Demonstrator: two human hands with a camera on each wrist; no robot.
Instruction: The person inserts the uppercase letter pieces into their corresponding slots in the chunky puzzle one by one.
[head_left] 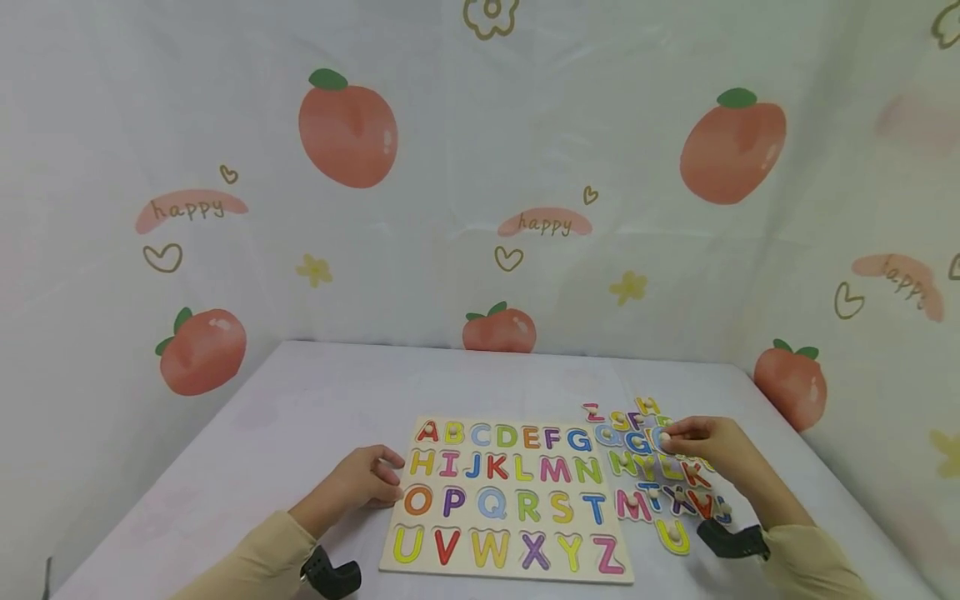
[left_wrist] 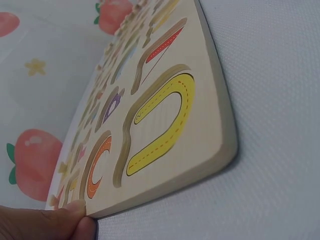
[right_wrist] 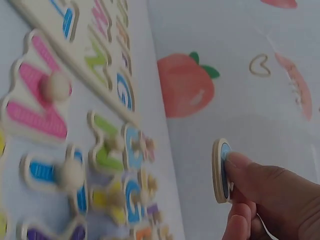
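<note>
A wooden alphabet puzzle board (head_left: 504, 492) with letter-shaped recesses lies on the table. My left hand (head_left: 365, 481) grips its left edge; in the left wrist view the thumb (left_wrist: 75, 207) presses on the board's rim. Knobbed A (head_left: 427, 431) and B (head_left: 453, 432) pieces sit in the top row. To the right of the board, my right hand (head_left: 708, 446) pinches a light blue letter piece (right_wrist: 221, 170) between thumb and fingers, above the loose pieces. That piece is seen nearly edge-on in the right wrist view, and fingers cover part of it.
Several loose knobbed letters lie close together right of the board, among them a pink M (head_left: 633, 505), a yellow U (head_left: 672, 537) and a red K (head_left: 696, 475). A pink Z (head_left: 592, 412) lies behind them. A printed cloth backdrop (head_left: 420, 275) hangs behind the table.
</note>
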